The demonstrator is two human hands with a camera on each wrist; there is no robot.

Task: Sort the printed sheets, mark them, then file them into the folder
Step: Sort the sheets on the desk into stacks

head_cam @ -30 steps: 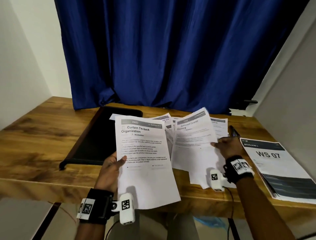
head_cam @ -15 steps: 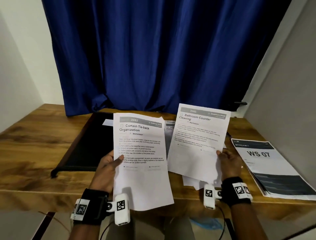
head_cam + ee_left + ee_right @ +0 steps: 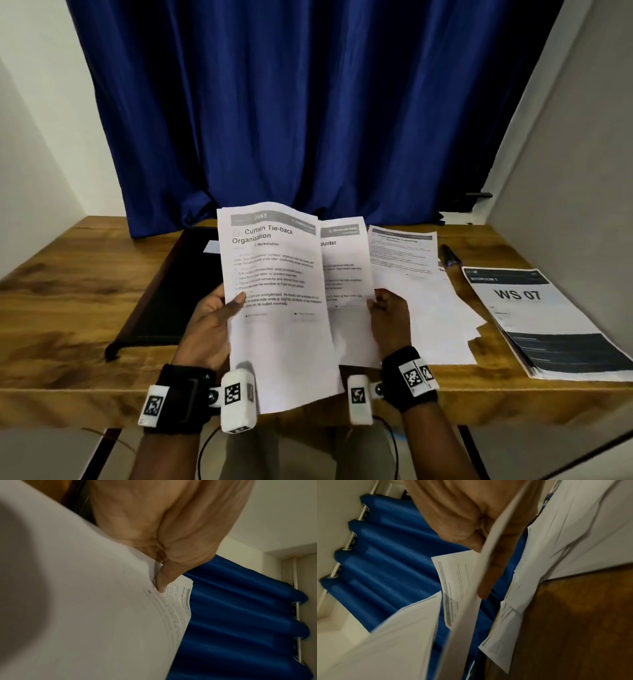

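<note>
Left hand (image 3: 209,329) pinches the white printed "Curtain Tie-back" sheet (image 3: 277,291) upright; right hand (image 3: 390,318) grips the white "Bathroom Counter" sheet (image 3: 346,270), tucked just behind it — sorting, I judge. Next: square both edges, then draw another from the loose white sheets (image 3: 428,301) on the wooden table (image 3: 68,291) — black folder (image 3: 178,291) lies left.

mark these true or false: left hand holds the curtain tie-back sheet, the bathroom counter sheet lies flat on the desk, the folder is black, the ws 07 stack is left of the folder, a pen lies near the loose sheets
1. The left hand holds the Curtain Tie-back sheet: true.
2. The Bathroom Counter sheet lies flat on the desk: false, the right hand holds it up, partly behind the first sheet.
3. The folder is black: true.
4. The WS 07 stack is left of the folder: false, it lies at the desk's right end.
5. A pen lies near the loose sheets: true.
</note>
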